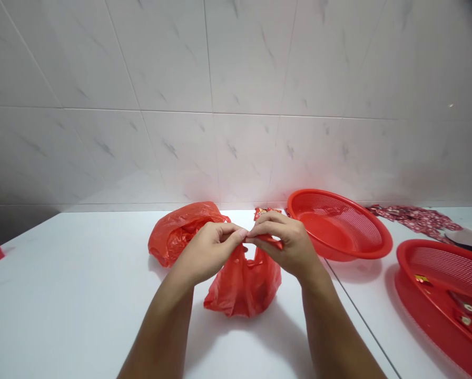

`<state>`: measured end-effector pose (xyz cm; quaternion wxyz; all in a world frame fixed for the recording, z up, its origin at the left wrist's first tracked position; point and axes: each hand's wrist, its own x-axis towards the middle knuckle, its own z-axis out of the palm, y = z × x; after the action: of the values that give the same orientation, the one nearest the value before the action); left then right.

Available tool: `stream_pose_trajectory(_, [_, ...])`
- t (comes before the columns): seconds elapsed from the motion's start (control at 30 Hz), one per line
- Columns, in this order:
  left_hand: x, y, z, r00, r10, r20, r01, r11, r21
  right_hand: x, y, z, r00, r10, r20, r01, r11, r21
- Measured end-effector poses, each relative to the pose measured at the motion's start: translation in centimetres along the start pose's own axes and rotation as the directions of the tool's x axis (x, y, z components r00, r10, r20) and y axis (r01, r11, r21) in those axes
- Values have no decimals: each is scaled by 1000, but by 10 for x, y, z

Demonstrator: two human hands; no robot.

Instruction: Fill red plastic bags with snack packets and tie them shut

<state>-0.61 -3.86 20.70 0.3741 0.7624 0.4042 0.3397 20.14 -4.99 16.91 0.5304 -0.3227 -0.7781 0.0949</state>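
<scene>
A: State of the left hand (206,255) and the right hand (287,245)?

B: Both narrow, fingertips almost meeting, pinched on the gathered top of a red plastic bag (244,287). Body of the bag slumped on the white surface (74,300), just below the hands.

A: Best pinch for film that thin?

B: Probably thumb and fingertips, close together, with the plastic bunched into one tight strip. Wrists loose. Even tension between the two sides, no sharp tug, since thin film like this could tear at the pinch.

A: Neighbours?

B: A crumpled second red bag (183,233) just beyond the left hand. A small printed red packet (265,212) behind the right hand. Past that, a red plastic basket (336,223), and farther right, another red basket (441,279) with small packets inside. A strip of printed red packets (413,218) along the tiled wall (236,105).

A: Anything likely to snag?

B: Possibly the rim of the nearer basket, close to the right hand. Better with the forearms kept slightly inward.
</scene>
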Motion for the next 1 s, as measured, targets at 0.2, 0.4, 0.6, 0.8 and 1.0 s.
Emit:
stream_pose_trajectory(0.2, [6, -20, -11, 968, -192, -163, 243, 880, 407, -4, 19, -14, 885, 434, 167, -412, 899, -151])
stream_pose_trajectory(0.4, [13, -50, -34, 868, -399, -296, 496, 650, 575, -13, 42, -36, 584, 756, 294, -655, 653, -380])
stream_pose_trajectory(0.6, [9, -43, -35, 910, -312, -273, 414, 719, 558, -12, 43, -40, 539, 821, 191, -682, 558, -474])
stream_pose_trajectory(0.8, [4, -5, 0, 991, 43, -126, -4, 954, 299, 1, 12, -5, 714, 548, 436, -690, 656, 306])
stream_pose_trajectory(1.0, [1, 1, 15, 989, 44, -140, -19, 985, 172, 3, 2, 13, 792, 483, 373, -593, 467, 656])
